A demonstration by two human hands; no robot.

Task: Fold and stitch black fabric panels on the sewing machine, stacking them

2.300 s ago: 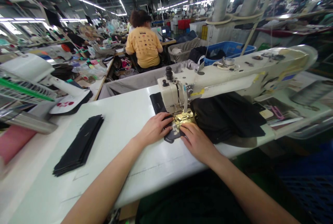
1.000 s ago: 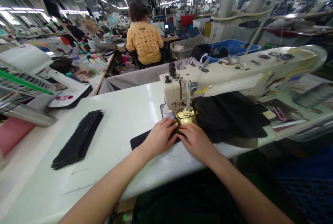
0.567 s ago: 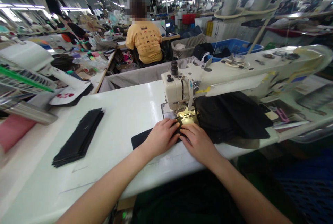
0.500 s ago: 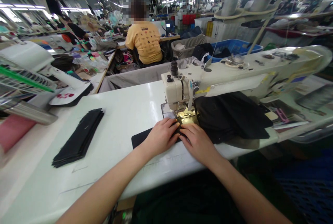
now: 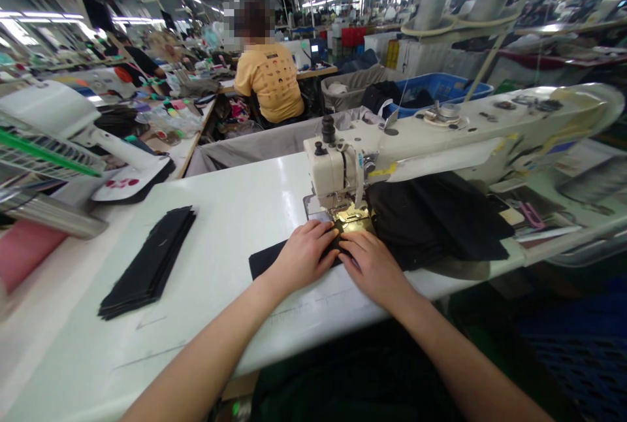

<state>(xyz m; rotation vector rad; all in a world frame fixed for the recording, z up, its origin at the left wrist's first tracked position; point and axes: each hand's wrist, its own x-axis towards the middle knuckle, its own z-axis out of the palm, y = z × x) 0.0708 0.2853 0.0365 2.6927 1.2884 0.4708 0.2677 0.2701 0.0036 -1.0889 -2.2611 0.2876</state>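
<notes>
A strip of black fabric (image 5: 267,259) lies on the white sewing table, its right part running under my hands to the sewing machine's needle area. My left hand (image 5: 308,251) rests on this strip, fingers laid forward and thumb apart. Beside it my right hand (image 5: 371,259) lies palm down with fingers reaching to the brass-coloured plate (image 5: 356,221) at the machine head (image 5: 329,167). The fingertips of both hands nearly meet. To the right of the needle, a larger bunch of black fabric (image 5: 435,219) sits under the machine arm. Fabric directly beneath my fingers is hidden.
A stack of black fabric pieces (image 5: 149,262) lies on the table's left. A white desk fan (image 5: 49,115) stands at far left. Behind the table are a grey cloth bin (image 5: 255,144), a blue basket (image 5: 441,90) and a seated person in a yellow shirt (image 5: 272,82).
My hands and the black strip stay almost in place. The view has shifted very slightly, and the seated person's head is a little farther left.
</notes>
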